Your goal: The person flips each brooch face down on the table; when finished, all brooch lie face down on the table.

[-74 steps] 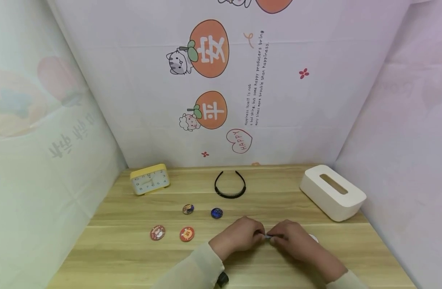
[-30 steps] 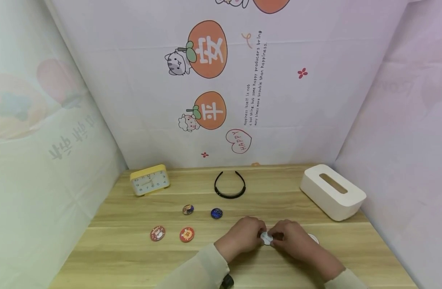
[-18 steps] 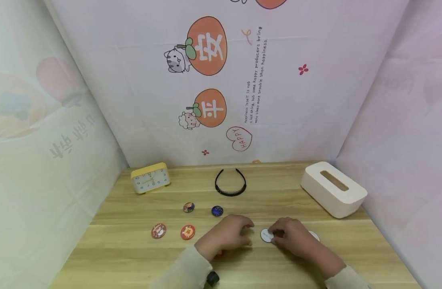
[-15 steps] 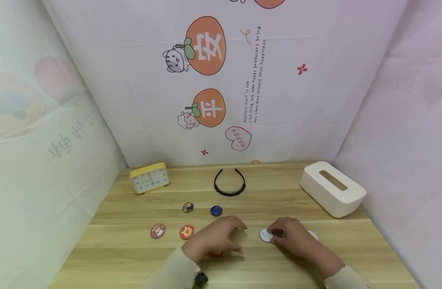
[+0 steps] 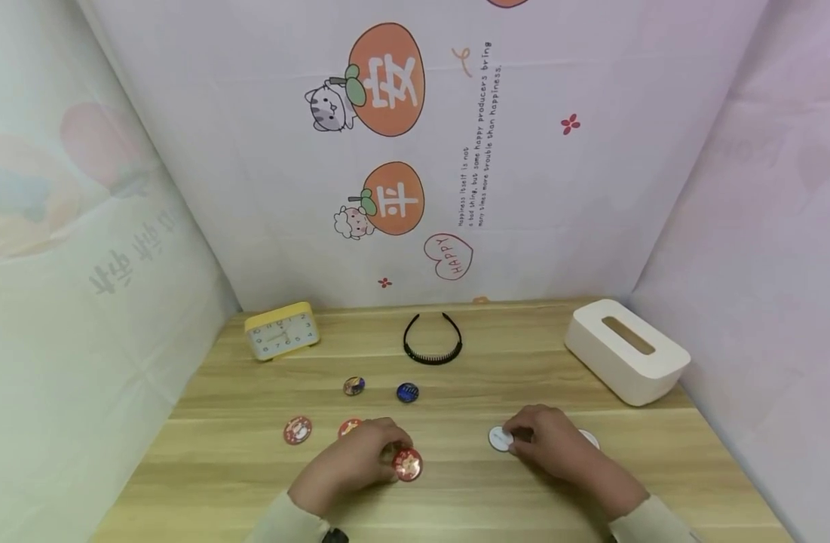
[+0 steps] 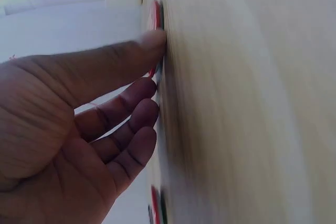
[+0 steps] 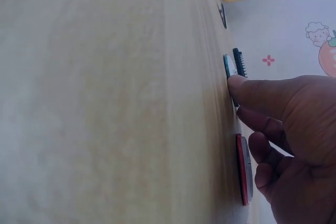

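My left hand (image 5: pixel 360 456) is low over the table, thumb and fingers curled at the left edge of a red round badge (image 5: pixel 408 464) with a gold picture. The left wrist view has the thumb against that badge's rim (image 6: pixel 156 17); the index finger is mostly hidden. Farther right, my right hand (image 5: pixel 553 445) pinches the right edge of a pale round badge (image 5: pixel 500 439) lying on the wood. A second pale badge (image 5: pixel 589 437) is partly covered by this hand; the right wrist view gives it a red rim (image 7: pixel 241 171) and grey top.
Two more red badges (image 5: pixel 297 430) lie left, one partly behind the left hand. Farther back are a blue badge (image 5: pixel 408 392) and a multicoloured badge (image 5: pixel 353 386). A yellow clock (image 5: pixel 282 332), black headband (image 5: pixel 433 356) and white tissue box (image 5: pixel 625 353) stand along the back.
The pale badge, first held edge-on between both hands, now lies flat. My left hand has let go of it and moved left to the red badge; the right hand has stayed at the pale one.
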`<state>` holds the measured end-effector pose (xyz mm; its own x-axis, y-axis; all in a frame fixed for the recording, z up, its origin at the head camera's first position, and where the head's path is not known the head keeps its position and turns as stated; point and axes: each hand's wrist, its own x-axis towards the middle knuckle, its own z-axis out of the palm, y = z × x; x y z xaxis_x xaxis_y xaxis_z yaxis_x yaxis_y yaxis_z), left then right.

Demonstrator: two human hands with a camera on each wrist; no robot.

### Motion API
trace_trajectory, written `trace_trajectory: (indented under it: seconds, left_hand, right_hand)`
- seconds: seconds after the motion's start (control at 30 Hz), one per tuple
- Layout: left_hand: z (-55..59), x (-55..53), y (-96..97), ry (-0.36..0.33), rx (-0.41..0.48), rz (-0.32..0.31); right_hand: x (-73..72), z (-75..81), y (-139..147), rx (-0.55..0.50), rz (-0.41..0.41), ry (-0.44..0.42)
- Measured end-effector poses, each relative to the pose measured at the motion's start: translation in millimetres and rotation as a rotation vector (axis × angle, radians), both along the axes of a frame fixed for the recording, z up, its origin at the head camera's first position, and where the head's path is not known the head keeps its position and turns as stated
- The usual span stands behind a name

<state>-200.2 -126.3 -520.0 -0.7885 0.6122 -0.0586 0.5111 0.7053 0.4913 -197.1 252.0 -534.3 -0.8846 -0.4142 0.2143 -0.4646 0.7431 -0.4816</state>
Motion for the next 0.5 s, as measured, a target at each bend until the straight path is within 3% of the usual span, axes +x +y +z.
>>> trace_trajectory:
  seconds: [0.5]
  left_hand:
    - [-7.4,-32.7,64.3,0.077,-0.014,-0.012]
  right_hand:
    - [2.1,3.6,0.9,-0.004,0.013,-0.051]
